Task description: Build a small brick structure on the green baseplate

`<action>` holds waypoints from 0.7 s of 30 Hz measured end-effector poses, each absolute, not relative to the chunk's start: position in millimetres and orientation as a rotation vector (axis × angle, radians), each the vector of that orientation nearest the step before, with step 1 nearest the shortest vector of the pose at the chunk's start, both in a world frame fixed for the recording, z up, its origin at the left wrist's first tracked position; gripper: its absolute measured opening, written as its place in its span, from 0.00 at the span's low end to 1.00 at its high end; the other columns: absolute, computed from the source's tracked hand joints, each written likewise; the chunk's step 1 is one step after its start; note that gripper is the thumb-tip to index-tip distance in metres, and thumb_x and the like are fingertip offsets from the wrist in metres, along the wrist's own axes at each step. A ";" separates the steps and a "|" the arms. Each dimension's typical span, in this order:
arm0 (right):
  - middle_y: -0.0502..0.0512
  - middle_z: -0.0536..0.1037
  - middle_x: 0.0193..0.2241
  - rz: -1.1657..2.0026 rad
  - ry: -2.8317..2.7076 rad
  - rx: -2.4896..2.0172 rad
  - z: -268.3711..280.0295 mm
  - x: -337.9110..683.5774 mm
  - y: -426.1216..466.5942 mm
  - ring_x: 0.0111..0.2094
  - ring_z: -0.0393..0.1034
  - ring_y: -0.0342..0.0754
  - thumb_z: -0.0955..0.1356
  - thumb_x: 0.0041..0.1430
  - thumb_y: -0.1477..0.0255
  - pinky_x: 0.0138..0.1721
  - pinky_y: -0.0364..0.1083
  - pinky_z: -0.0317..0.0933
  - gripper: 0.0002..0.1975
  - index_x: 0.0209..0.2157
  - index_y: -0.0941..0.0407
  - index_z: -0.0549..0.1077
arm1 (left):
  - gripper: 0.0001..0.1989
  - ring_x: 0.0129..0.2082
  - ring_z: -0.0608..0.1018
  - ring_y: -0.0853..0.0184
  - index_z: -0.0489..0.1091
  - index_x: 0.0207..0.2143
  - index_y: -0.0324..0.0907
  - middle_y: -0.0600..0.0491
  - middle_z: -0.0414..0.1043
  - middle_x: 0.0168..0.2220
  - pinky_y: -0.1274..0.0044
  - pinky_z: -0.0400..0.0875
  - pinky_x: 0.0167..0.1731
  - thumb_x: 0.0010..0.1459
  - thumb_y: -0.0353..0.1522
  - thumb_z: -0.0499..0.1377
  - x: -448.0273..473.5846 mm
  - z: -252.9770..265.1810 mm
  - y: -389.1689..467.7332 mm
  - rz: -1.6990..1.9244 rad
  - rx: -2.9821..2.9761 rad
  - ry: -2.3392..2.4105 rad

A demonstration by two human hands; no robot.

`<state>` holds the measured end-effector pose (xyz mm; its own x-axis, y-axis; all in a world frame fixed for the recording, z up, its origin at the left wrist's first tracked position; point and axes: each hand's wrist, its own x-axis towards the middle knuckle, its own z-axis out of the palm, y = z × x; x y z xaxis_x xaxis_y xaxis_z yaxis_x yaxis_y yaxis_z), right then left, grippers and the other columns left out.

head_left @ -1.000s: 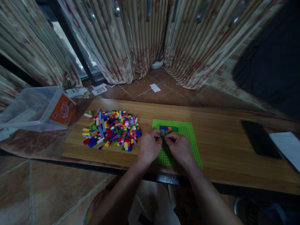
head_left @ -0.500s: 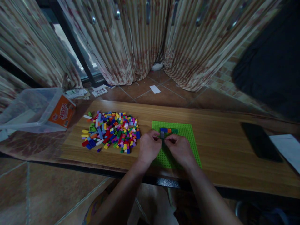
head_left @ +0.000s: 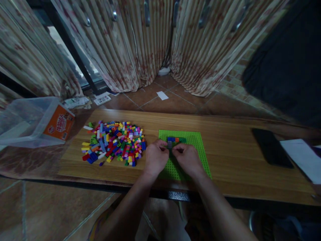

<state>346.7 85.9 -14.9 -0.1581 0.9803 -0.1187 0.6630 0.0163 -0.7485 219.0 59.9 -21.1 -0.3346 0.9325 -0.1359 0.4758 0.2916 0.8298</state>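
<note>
Green studded plastic is seen in the head view as a square baseplate (head_left: 198, 144), laid flat on the wooden surface (head_left: 233, 160) in front of the person. Near its far edge a short row has been set, made up of a blue brick (head_left: 171, 139), an orange brick (head_left: 177, 139) and a green brick (head_left: 183, 140). Just on the near side of the blue one, a grey brick (head_left: 170, 144) is found between the fingertips of the two hands. It is flanked closely by the left hand (head_left: 155, 158) and the right hand (head_left: 188, 159), both held over the baseplate with fingers curled and thumbs drawn in; whether it is gripped by either cannot be told, as the contact is too small and partly hidden. To the left, a loose pile of bricks (head_left: 115, 142) in many colours is spread on the same surface, with one small purple brick (head_left: 101, 164) left at its near edge. Beyond the left end, a clear plastic bin (head_left: 32, 117) marked with an orange label (head_left: 60, 124) is placed. At the right, a dark flat object (head_left: 272, 147) is laid beside white paper (head_left: 302, 157). Behind, the tiled floor (head_left: 180, 100) is met by patterned curtains (head_left: 140, 50).
</note>
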 end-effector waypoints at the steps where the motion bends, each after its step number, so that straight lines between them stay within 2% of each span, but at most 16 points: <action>1: 0.55 0.81 0.27 0.967 -1.860 -1.671 -14.9 346.5 85.9 0.29 0.74 0.49 0.66 0.53 0.73 0.32 0.46 0.61 0.08 0.28 0.57 0.79 | 0.10 0.29 0.79 0.68 0.75 0.34 0.41 0.53 0.78 0.29 0.78 0.71 0.32 0.49 0.24 0.59 219.2 -21.7 59.6 0.938 1.259 1.936; 21: 0.53 0.80 0.24 1.003 -1.852 -1.590 -25.2 350.3 92.2 0.25 0.72 0.47 0.67 0.50 0.71 0.29 0.45 0.62 0.08 0.26 0.56 0.79 | 0.10 0.32 0.79 0.67 0.75 0.32 0.40 0.52 0.79 0.31 0.77 0.72 0.35 0.49 0.22 0.58 217.6 -16.7 61.2 0.872 1.309 1.949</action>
